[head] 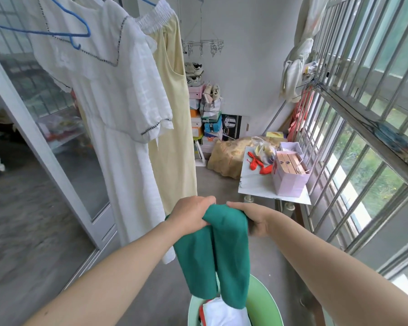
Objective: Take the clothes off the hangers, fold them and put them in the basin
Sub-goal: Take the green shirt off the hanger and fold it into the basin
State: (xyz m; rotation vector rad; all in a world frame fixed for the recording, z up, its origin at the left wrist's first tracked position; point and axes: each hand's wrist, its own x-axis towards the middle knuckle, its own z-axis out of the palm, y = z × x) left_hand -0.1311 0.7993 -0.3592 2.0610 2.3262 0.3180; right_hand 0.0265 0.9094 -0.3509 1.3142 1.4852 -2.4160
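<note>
A green garment hangs doubled over between my two hands, its lower ends dangling into a light green basin on the floor. My left hand grips its top left fold and my right hand grips the top right. In the basin lies a folded white garment with a red edge. A white dress hangs on a hanger at the upper left, and a pale yellow garment hangs behind it. Empty blue hangers hang at the top left.
A small white table with a pink bag and red ribbons stands ahead on the right. Stacked boxes and a sack fill the far corner. Metal window bars run along the right, a sliding glass door along the left.
</note>
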